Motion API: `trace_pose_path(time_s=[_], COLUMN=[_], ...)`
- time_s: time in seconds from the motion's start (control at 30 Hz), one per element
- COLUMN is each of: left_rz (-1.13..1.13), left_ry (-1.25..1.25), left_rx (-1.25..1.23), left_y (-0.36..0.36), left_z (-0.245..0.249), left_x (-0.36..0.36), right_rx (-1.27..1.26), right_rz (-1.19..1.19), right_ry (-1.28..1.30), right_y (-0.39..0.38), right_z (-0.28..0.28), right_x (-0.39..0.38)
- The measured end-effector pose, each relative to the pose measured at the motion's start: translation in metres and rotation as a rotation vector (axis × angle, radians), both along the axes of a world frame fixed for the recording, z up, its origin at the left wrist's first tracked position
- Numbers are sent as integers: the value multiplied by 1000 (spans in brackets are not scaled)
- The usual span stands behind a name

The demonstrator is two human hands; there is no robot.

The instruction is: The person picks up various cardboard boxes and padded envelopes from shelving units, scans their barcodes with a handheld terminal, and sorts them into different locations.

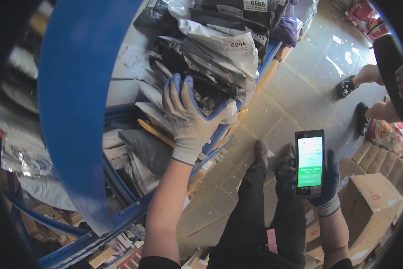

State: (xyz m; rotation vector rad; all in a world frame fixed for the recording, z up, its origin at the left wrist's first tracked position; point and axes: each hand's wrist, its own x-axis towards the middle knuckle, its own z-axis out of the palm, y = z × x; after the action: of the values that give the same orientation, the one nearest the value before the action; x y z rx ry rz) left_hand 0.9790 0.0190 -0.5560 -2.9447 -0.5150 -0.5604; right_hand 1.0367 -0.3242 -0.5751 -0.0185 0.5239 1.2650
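My left hand [183, 110], in a grey-white glove with blue fingertips, lies against the row of packed parcels on the shelf. Its fingers are stretched out and the thumb is spread wide, touching a black plastic mailing bag [197, 62]. Just above it is a white mailing bag [228, 42] labelled 6944. Low on the right, my right hand [329, 179], gloved in dark blue, is closed around a smartphone [309, 163]. The phone's screen is lit and shows a white and green page; small text on it cannot be read.
A blue metal shelf upright [73, 98] curves down the left, with more parcels behind it. Blue rails [121, 215] edge the shelf levels. Cardboard boxes [374, 197] are stacked at the lower right. Another person's legs [372, 76] stand on the tiled floor [295, 85] at upper right.
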Motion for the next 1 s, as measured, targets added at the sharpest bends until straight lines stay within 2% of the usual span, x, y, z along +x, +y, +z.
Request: trace_pose_path(time_s=[0.07,0.27,0.37,0.53,0.67,0.77,0.83,0.87,0.93,0.97,1.0], left_rz=[34,-241,-203,-235,-228,-195,-122,-156,-153,-211,-213], left_ry=[63,253,487,425,347,302,383,409,658,700,622], left_rx=[-21,-34,-110,-78,-41,-11,-83,-134,119,164,208], left_y=[2,16,25,31,35,38,37,35,26,30,48], left_z=[1,10,16,11,8,3,4,4,13,10,-4], left_x=[-6,13,27,27,24,17,14,10,12,20,25], right_rx=[20,14,6,-30,-41,-163,-333,-413,-539,-607,-624], right_rz=[29,-53,-90,-121,-184,-236,-158,-187,-179,-226,-280], right_ry=[-16,-95,-96,16,-1,-52,117,172,251,281,327], right_y=[5,18,21,22,21,8,-7,-20,-53,-73,-95], right_z=[5,16,12,4,1,4,6,2,-17,-34,-56], right_x=[-6,-32,-57,-103,-132,-152,-159,-170,-209,-227,-248])
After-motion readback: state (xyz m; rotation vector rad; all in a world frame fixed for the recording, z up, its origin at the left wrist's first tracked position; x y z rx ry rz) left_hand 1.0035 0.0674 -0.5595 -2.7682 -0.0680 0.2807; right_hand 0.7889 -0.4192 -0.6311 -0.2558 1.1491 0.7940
